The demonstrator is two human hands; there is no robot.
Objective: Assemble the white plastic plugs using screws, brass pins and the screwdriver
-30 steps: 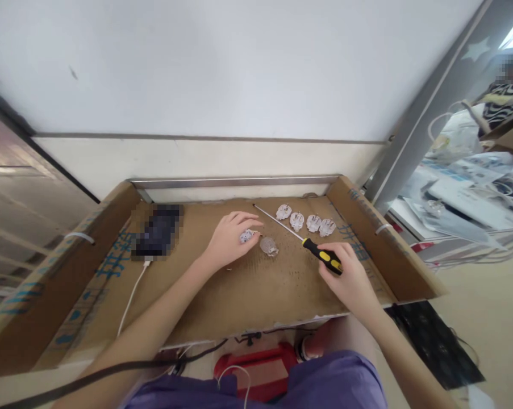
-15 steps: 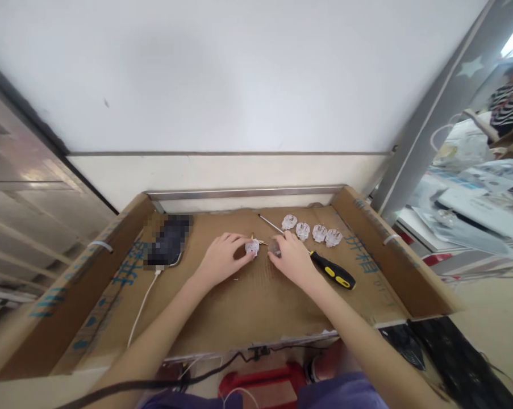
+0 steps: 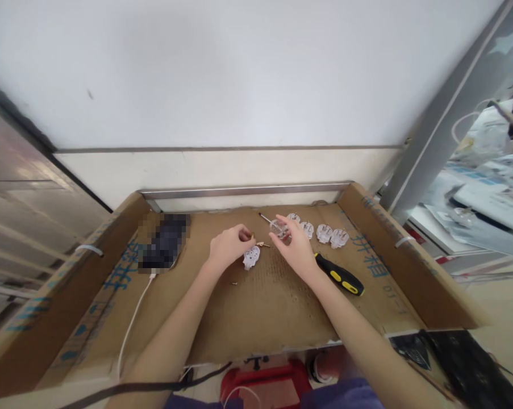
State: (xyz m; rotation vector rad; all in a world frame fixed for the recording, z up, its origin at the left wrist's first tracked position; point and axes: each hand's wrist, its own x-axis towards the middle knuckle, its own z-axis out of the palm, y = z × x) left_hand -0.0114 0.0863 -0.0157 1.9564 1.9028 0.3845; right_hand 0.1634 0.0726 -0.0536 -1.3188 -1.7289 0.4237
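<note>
My left hand (image 3: 232,245) is closed, its thumb and fingers at a small brass piece (image 3: 253,237). Just below those fingertips lies a white plug body (image 3: 251,258) on the cardboard, its inner side showing round holes. Small brass parts (image 3: 262,244) rest to its right. My right hand (image 3: 296,247) has its thumb and fingers around a clear plastic plug shell (image 3: 278,228), which overlaps the shaft of a screwdriver (image 3: 339,275) with a black and yellow handle. Several white plug halves with metal pins (image 3: 324,233) lie beyond and right of this hand.
A small screw (image 3: 234,283) lies on the cardboard (image 3: 260,318), left of centre. At the left is a blurred-out phone (image 3: 165,244) with a white cable (image 3: 134,315). Cardboard side walls (image 3: 426,284) border the work surface, with a white panel (image 3: 239,74) behind.
My left hand has let go of the white plug body and moved to the brass piece above it. My right hand has moved away from me with the clear shell. The view has shifted slightly.
</note>
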